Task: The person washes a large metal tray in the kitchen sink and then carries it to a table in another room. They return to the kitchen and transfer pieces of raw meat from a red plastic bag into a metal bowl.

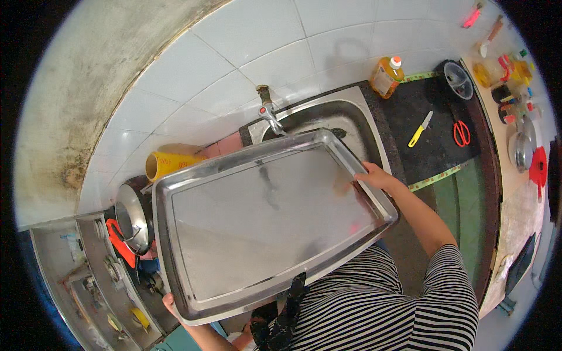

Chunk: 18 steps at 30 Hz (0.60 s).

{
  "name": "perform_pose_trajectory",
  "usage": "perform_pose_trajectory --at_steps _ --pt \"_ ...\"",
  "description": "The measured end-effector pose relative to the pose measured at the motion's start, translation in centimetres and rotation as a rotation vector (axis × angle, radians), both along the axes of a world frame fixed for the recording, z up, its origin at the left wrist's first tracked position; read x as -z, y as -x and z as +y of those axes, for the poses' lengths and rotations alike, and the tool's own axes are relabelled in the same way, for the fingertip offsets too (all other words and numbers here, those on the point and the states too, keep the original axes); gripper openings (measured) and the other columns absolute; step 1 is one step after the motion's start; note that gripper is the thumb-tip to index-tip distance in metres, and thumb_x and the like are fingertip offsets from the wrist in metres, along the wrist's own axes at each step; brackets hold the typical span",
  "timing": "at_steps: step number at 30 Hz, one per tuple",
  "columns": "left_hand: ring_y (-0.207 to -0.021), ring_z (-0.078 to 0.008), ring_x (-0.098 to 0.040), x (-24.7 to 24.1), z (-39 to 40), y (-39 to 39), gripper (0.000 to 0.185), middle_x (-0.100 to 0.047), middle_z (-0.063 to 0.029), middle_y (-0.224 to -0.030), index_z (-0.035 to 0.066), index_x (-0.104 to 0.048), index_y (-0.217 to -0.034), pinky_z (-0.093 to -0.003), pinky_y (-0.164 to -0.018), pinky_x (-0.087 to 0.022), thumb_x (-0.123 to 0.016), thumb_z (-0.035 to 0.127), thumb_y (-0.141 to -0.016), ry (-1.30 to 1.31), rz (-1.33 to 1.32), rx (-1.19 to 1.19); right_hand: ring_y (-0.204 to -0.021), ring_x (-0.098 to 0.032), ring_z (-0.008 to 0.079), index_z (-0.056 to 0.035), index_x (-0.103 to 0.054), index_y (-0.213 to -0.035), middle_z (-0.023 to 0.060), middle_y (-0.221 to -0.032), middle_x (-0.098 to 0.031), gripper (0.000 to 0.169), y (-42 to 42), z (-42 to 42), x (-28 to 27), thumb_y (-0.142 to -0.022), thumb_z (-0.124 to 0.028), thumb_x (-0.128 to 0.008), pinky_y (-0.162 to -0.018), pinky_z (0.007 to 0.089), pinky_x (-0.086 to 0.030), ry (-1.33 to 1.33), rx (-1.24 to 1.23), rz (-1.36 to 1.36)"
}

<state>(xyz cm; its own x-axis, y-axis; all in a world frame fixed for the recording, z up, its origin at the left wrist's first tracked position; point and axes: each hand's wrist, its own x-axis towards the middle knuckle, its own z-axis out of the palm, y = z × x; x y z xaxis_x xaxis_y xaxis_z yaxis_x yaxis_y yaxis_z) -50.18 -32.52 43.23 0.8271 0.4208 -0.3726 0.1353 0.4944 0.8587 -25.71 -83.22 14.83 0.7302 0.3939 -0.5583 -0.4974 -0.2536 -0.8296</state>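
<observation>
A large rectangular stainless steel tray (263, 228) is held up in front of me, its hollow side facing me. My right hand (375, 176) grips its right short side, thumb over the rim and fingers hidden behind. At the lower left corner, my left hand (172, 307) holds the rim, mostly out of sight below the tray. Behind the tray's upper edge is a stainless steel sink (351, 116), partly covered by it. A metal tap (270, 117) juts from the tiled wall just above the tray.
Right of the sink, a black counter mat (399, 127) bears a yellow-handled knife (420, 129), red-handled scissors (461, 134), a bottle of orange liquid (386, 78) and a black container (456, 80). At left are a yellow tube (171, 166), a metal wok or pan (131, 217) and a shelf rack (83, 263).
</observation>
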Motion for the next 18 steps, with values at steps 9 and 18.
perform_pose_trajectory --at_steps 9,18 --pt "-0.09 -0.0308 -0.06 -7.8 -2.9 -5.5 0.064 -0.06 -0.0189 -0.11 -0.003 -0.049 -0.123 -0.0416 -0.081 -0.05 -0.059 0.033 -0.07 -0.029 0.024 -0.115 -0.098 -0.056 0.0155 -0.0032 -0.054 -0.122 0.0067 -0.104 -0.062 0.043 0.6 2.2 0.8 -0.083 -0.016 -0.063 -0.087 0.0304 -0.043 0.125 -0.11 0.018" --pt "-0.086 -0.0305 -0.062 -8.1 -2.9 -6.7 0.061 -0.064 -0.0174 -0.104 -0.002 -0.055 -0.117 -0.0395 -0.077 -0.05 -0.057 0.038 -0.071 -0.152 0.088 -0.11 -0.093 -0.057 0.0171 0.0001 -0.054 -0.118 0.0083 -0.102 -0.062 0.044 2.3 2.6 1.0 -0.079 -0.017 -0.067 -0.086 0.0315 -0.044 -0.023 0.115 0.045"
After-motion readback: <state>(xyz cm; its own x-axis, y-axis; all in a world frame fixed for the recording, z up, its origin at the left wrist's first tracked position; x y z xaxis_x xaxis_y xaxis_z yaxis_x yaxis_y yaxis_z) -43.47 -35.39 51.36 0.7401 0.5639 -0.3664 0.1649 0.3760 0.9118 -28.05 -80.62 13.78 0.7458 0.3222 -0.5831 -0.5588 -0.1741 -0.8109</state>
